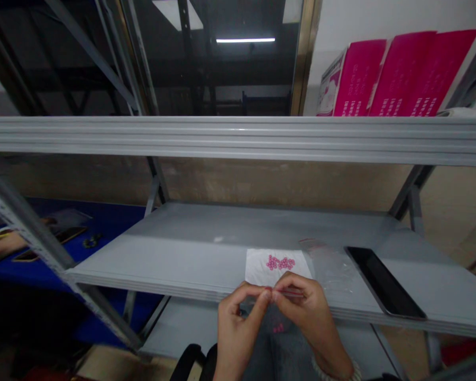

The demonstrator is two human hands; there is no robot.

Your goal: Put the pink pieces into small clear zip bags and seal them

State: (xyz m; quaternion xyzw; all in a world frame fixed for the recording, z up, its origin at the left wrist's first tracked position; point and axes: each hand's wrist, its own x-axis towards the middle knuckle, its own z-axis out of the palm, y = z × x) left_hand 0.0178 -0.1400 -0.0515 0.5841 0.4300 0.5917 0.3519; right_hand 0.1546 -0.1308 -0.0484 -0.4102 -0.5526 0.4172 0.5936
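While a clear bag (275, 316) is pinched at its top by the left hand (238, 316) and right hand (308, 304), pink beads (278, 328) are held low inside, by the shelf's (198, 243) near edge; light, limp, slippery handling is expected, best controlled by the upper edge.

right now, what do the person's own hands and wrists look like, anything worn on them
The left hand and right hand wear no gloves; no sleeve shows on the left wrist. At the right wrist is a pale, bumpy band, perhaps a bracelet or cuff.
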